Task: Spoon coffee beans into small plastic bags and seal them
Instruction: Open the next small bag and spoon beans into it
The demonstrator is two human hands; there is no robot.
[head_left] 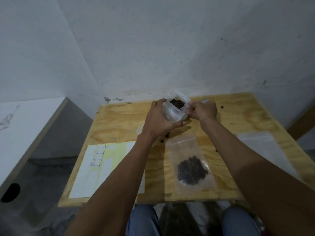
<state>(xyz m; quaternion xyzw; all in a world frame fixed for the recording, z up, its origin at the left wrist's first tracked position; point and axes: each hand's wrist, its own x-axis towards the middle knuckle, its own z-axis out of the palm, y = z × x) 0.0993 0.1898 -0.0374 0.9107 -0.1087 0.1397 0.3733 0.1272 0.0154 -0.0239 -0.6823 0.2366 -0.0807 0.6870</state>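
**Colours and patterns**

Table (238, 113): pale yellow-brown plywood, wavy grain. Large bag (173, 113): clear, milky. Beans (177, 103): dark brown. Small bag (190, 160): clear. Label sheet (115, 160): yellow backing, white stickers. Wall (170, 48): white, dark specks. Trousers (144, 222): blue denim.

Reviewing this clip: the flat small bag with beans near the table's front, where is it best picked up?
Take the small bag by its empty upper strip, coming from above on the far side. It lies flat with the beans pooled low, so a pinch grip there probably keeps them from spilling.
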